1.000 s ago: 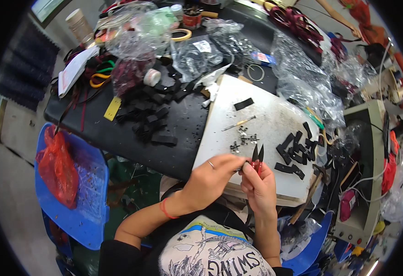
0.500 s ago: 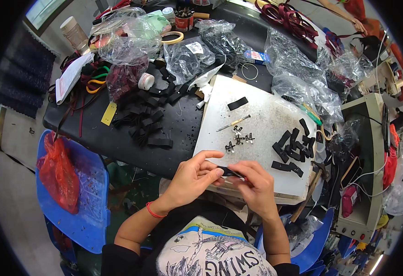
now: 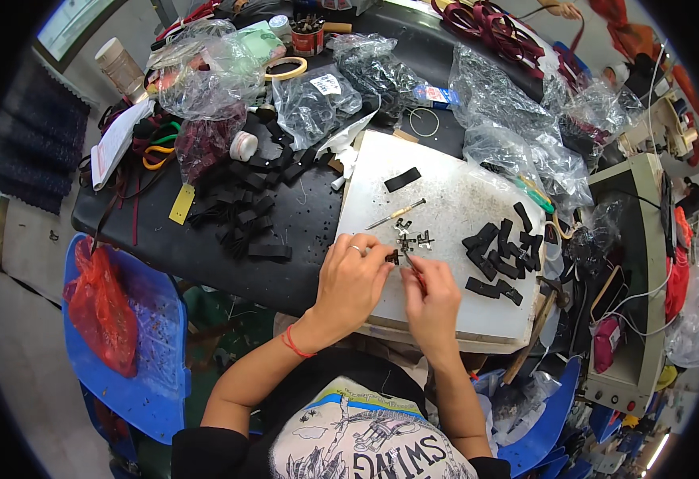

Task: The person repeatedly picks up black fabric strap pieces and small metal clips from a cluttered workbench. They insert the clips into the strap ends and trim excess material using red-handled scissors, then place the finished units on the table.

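My left hand (image 3: 353, 278) is closed, fingertips down by the small metal clips (image 3: 405, 230) on the white board (image 3: 465, 191). A dark clip (image 3: 392, 257) lies right at its fingertips. Most of what this hand may hold is hidden under the fingers; a dark edge shows at its left side. My right hand (image 3: 433, 302) pinches a slim dark tool (image 3: 411, 262), whose tip points at the same clip. Just beyond the clips lies a thin pointed tool with a yellowish handle (image 3: 401, 212). Farther back is a single black strap piece (image 3: 402, 179).
Cut black strap pieces (image 3: 503, 257) are heaped on the board's right, more (image 3: 242, 199) on the dark table at left. Plastic bags (image 3: 317, 100) crowd the back. A hammer (image 3: 535, 331) lies at the board's right edge. A blue chair (image 3: 158, 351) holds a red bag (image 3: 110, 311).
Both hands have moved away from me to the metal clips. The black piece held between them earlier is now out of sight. The left hand has turned its back up.
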Tool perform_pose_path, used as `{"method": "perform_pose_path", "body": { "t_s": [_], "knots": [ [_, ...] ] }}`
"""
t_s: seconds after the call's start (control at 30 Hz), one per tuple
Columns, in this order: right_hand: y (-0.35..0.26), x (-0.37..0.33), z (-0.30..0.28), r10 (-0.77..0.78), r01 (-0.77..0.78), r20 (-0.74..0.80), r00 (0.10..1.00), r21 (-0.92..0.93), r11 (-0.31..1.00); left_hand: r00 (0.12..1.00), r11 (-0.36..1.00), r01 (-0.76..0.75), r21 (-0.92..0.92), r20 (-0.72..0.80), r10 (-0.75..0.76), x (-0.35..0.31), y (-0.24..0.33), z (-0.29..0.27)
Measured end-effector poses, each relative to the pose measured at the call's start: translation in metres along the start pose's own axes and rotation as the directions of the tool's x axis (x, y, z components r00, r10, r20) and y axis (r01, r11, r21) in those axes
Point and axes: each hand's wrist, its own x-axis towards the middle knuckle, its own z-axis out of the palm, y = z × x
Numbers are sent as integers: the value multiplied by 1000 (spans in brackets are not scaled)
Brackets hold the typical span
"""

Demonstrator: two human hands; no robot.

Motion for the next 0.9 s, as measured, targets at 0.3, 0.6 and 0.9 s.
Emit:
{"method": "perform_pose_path", "body": {
  "t_s": [0.3, 0.6, 0.9],
  "knots": [
    [-16, 16, -6, -43, 20, 110, 993, 197, 980, 837, 519, 547, -657, 429, -340, -7, 0, -22],
    [-18, 18, -16, -405, 416, 252, 879, 9, 909, 720, 286, 688, -667, 574, -391, -13, 2, -28],
    [-18, 10, -15, -479, 494, 224, 849, -11, 869, 713, 177, 678, -713, 580, -395, -12, -5, -26]
  ]
}}
